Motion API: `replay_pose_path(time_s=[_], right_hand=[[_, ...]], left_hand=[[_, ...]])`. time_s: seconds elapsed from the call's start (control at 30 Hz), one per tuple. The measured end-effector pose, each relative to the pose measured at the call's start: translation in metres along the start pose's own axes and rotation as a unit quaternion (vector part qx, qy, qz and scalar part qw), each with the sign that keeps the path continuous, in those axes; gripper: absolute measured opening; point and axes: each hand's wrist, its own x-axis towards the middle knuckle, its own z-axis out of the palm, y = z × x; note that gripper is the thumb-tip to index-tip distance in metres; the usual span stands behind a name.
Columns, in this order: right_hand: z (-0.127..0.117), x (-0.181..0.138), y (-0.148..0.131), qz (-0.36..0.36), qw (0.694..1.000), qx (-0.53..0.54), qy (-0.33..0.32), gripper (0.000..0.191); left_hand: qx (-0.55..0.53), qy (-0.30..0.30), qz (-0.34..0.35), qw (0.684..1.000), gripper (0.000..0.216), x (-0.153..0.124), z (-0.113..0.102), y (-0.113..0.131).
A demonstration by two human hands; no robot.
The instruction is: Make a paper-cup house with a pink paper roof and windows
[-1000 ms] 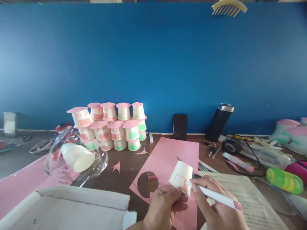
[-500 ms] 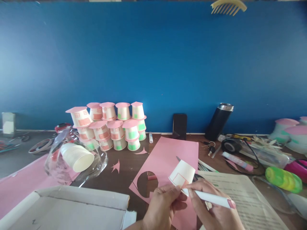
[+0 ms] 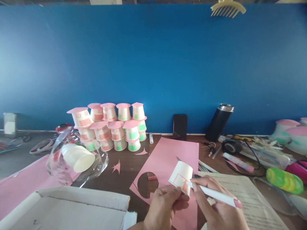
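My left hand (image 3: 165,204) pinches the rim of a white paper cup (image 3: 181,171), which is tilted upside down over a pink paper sheet (image 3: 175,150). On the cup's side is a reddish outlined rectangle, partly coloured in at its right end. A white marker (image 3: 213,194) with a pink end sits in my right hand (image 3: 216,204), its tip against the coloured part. Behind the sheet's left side, decorated cups (image 3: 109,131) with pink paper roofs stand in stacked rows.
Nested plain cups (image 3: 80,158) lie in a clear plastic bag at left. A white box lid (image 3: 79,204) is in front. A phone (image 3: 179,127) and black flask (image 3: 219,123) lean against the blue partition. Printed paper (image 3: 242,195) lies at right.
My right hand and the marker have shifted slightly right and up, off the lower rim. The cup has turned a little, showing more of its coloured patch.
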Motion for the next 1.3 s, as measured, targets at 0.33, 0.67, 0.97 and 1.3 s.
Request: replay_pose_path(time_s=[0.33, 0.67, 0.97, 1.3], right_hand=[[0.0, 0.0, 0.005, 0.006, 1.0, -0.015, 0.016, 0.011], [-0.001, 0.002, -0.008, 0.002, 1.0, 0.016, -0.009, 0.012], [-0.001, -0.001, -0.012, 0.004, 0.998, 0.049, -0.043, 0.013], [0.0, -0.001, -0.008, 0.005, 1.0, 0.029, -0.007, 0.012]], left_hand=[[0.002, -0.001, -0.007, 1.0, 0.043, 0.0, 0.002, 0.002], [-0.005, -0.027, -0.006, 1.0, 0.039, 0.0, 0.0, 0.001], [0.01, -0.047, 0.006, 0.999, 0.038, 0.001, -0.002, -0.001], [0.011, -0.03, 0.001, 0.999, 0.04, 0.0, 0.0, 0.001]])
